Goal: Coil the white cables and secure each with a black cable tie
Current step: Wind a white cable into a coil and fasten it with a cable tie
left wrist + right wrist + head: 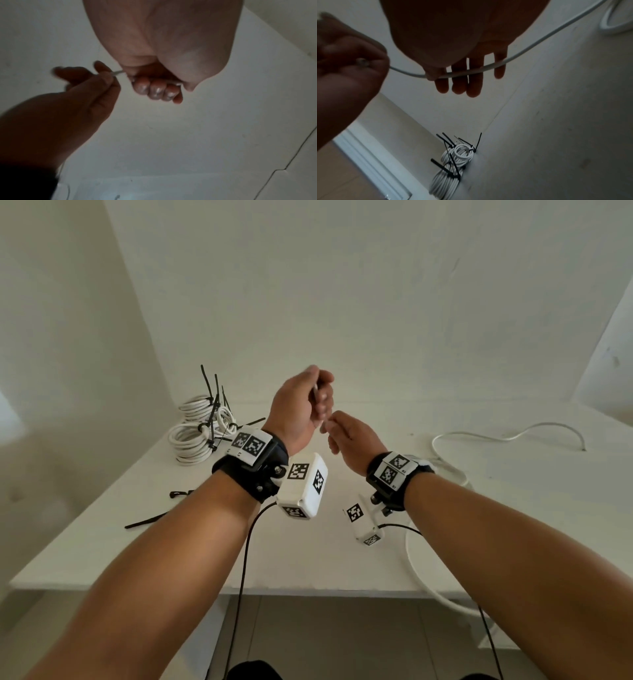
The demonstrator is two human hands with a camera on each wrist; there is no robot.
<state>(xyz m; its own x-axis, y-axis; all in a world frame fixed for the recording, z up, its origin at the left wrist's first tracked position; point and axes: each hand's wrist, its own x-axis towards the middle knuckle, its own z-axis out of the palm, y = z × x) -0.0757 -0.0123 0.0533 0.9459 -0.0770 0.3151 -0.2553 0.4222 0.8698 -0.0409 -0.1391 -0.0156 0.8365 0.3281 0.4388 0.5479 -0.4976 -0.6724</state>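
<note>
Far left on the table (102,542) lay the finished coils (197,433), already cinched with black ties (213,402), and spare ties (147,522) lay nearer. The left hand (301,405) was fisted round the end of a loose white cable (530,46). The right hand (349,440) pinched it just beside, other fingers (474,81) straight. The first loop seemed to be starting; next, I'd guess, slack must be drawn in from the right.

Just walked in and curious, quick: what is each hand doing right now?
Left hand: fingers curled round the end of the white cable, held above the table.
Right hand: thumb pinches the same cable against its straight fingers, a little further along.
</note>
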